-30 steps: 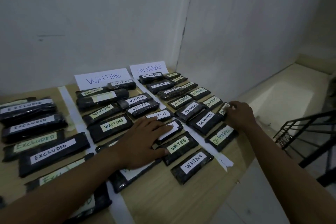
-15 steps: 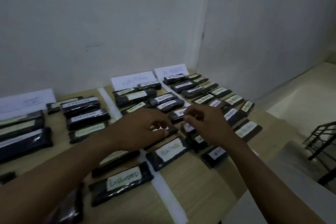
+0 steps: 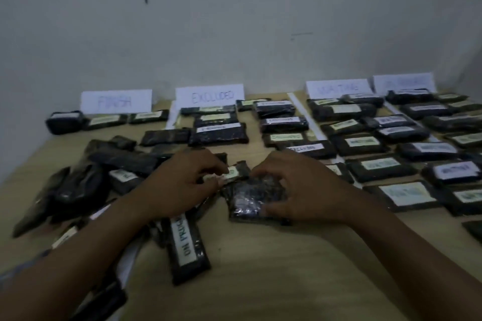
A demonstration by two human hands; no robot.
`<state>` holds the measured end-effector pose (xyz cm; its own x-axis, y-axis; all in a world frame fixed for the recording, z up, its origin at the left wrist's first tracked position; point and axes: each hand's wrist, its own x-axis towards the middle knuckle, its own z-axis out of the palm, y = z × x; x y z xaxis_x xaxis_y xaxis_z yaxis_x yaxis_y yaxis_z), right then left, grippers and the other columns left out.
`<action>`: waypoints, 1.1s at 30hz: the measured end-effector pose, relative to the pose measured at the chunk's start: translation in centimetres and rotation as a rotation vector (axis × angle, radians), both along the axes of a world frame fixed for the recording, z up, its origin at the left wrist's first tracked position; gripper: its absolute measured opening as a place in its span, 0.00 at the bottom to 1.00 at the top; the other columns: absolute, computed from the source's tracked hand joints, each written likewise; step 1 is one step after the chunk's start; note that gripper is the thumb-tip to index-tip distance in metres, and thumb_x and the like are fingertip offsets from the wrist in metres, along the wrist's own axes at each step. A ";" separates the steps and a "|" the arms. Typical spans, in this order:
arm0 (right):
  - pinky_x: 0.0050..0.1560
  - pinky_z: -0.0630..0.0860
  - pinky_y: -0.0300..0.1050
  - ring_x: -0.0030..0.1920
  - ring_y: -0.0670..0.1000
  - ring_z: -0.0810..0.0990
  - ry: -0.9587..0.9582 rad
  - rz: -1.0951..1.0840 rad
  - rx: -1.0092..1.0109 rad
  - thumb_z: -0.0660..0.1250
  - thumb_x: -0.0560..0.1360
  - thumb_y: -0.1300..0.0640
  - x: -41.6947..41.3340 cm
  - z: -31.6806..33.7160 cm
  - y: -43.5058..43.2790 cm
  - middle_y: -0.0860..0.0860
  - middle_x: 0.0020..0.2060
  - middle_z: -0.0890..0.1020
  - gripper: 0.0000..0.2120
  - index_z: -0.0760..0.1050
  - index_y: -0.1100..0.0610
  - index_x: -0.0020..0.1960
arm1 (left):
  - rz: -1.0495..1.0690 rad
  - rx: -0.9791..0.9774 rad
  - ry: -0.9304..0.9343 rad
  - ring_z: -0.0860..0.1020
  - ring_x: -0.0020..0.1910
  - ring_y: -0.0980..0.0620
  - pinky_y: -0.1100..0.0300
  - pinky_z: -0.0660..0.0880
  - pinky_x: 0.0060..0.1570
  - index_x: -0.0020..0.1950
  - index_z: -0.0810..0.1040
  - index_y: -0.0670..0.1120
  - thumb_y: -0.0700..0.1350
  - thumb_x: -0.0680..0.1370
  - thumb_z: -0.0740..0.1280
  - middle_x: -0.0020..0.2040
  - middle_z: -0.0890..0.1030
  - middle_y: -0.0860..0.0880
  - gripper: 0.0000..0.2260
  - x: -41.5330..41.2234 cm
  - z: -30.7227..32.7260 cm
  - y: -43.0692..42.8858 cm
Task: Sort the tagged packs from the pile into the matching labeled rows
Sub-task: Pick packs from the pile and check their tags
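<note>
Sorting at a wooden table (image 3: 260,281) in dim light, I take the EXCLUDED card (image 3: 210,96), propped against the wall, as my marker. Right of that card, the sorted rows (image 3: 365,143) of dark packs run out from the WAITING card (image 3: 339,88) and a further card (image 3: 404,83) too blurred to read. Left of the EXCLUDED card and nearer me, the unsorted pile (image 3: 104,172) sprawls, its packs overlapping. Straight in front of the card lie the EXCLUDED packs (image 3: 219,134); just left of it stands the FINISH card (image 3: 116,101).

Well in front of the EXCLUDED card, close to me, my hands meet. My right hand (image 3: 305,187) curls around a glossy pack (image 3: 250,198), fingers over its far edge, thumb at its near edge; its tag does not show. My left hand (image 3: 180,185) pinches the end of a green-tagged pack (image 3: 236,171), which touches the glossy one; its lettering is unreadable. Nearer me again, an ON PROGRESS pack (image 3: 186,242) lies beneath my left wrist.
</note>
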<state>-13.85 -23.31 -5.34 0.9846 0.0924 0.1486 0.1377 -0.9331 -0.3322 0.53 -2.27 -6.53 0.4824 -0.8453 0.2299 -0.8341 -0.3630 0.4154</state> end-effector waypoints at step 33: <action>0.55 0.63 0.37 0.57 0.40 0.67 -0.035 -0.051 0.189 0.72 0.62 0.43 -0.3 -2.3 0.3 0.29 0.54 0.67 0.37 0.60 0.34 0.67 | -0.004 -0.029 -0.062 0.75 0.49 0.59 0.58 0.74 0.50 0.56 0.80 0.52 0.51 0.78 0.66 0.50 0.79 0.56 0.09 1.7 -1.6 -1.8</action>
<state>-14.14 -23.04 -7.62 0.9812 0.0100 0.1928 0.1066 -0.8607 -0.4979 2.26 -4.09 -8.08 0.4630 -0.8396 0.2840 -0.8601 -0.3482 0.3729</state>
